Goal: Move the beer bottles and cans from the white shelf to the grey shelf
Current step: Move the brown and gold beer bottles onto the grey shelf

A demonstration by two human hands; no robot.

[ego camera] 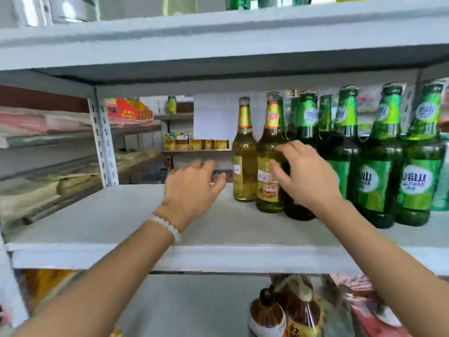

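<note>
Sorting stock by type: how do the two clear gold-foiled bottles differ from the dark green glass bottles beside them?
The clear gold-foiled bottles show pale yellow liquid; the dark green glass bottles look nearly black. Gold neck foil versus green. Two golds stand left, the greens crowd right. All stand upright, capped, on one shelf.

Bottles stand on the shelf board point(121, 215), crowded to its right half; left half bare. Two bottles point(244, 154) and point(268, 166) at the left end of the group, the second nearer the front edge. More bottles point(371, 166) in rows to their right, some behind others. Left hand point(192, 188) above the board, left of the bottles. Right hand point(303, 173) in front of them. Jug point(291, 310) on the board below
</note>
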